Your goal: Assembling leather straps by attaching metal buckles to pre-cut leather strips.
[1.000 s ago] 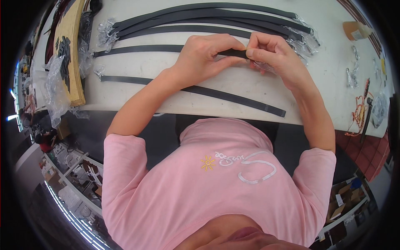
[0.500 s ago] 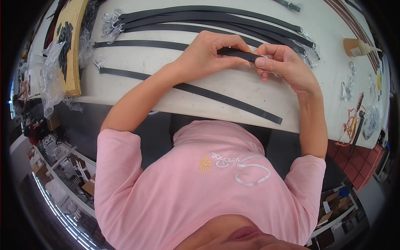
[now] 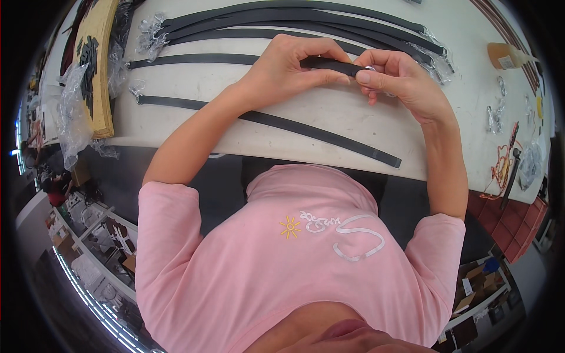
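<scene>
Both my hands are on the end of a black flat strap (image 3: 329, 65) above the table. My left hand (image 3: 285, 69) grips it between thumb and fingers. Close beside it, my right hand (image 3: 406, 82) pinches the strap's tip, thumb on the near side. Something shiny, like a metal clasp in clear plastic, shows at the right fingers, which partly hide it. Nearer to me, another black strap (image 3: 321, 136) lies slantwise on the table, its left end carrying a plastic-wrapped clasp (image 3: 137, 89). Beyond my hands lies a bundle of black straps (image 3: 282, 16) with plastic-wrapped metal ends.
At the left stands a yellowish board (image 3: 105, 82) with small dark strips, beside crumpled clear plastic (image 3: 75, 109). On the right are an amber squeeze bottle (image 3: 503, 57), loose metal clasps (image 3: 496, 117), a black-handled tool (image 3: 511, 173) and orange cord (image 3: 500, 170). The table (image 3: 282, 150) ends before my body.
The whole view has shifted slightly. My fingers keep hold of the strap end, with the right hand now a little closer to the left.
</scene>
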Demonstrator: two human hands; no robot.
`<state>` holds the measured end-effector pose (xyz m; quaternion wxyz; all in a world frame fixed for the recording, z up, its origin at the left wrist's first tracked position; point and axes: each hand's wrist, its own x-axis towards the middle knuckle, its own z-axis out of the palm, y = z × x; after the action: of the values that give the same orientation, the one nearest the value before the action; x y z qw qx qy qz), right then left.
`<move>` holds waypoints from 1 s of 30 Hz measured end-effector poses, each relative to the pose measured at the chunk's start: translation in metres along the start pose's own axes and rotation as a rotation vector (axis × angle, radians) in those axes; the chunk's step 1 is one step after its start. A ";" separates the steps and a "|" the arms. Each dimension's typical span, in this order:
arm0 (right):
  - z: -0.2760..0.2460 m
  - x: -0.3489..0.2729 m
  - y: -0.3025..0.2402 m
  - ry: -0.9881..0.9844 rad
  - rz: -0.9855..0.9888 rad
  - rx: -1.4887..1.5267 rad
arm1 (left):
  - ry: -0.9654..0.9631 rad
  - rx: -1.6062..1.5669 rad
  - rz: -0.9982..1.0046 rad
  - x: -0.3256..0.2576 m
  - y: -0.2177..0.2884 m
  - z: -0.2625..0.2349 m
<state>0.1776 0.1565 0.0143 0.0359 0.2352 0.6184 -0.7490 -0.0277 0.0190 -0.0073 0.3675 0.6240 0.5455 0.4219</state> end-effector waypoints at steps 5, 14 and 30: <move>-0.001 0.000 0.000 0.001 -0.011 0.015 | 0.009 0.004 0.013 0.001 0.001 0.000; -0.002 0.000 0.000 -0.013 0.005 0.039 | 0.025 0.018 0.035 0.001 0.000 0.001; 0.006 -0.001 -0.001 0.048 0.023 -0.015 | 0.008 0.093 0.043 0.002 0.004 -0.003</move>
<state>0.1763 0.1504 0.0160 0.0312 0.2599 0.6219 -0.7381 -0.0285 0.0209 -0.0019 0.3267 0.6503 0.5526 0.4063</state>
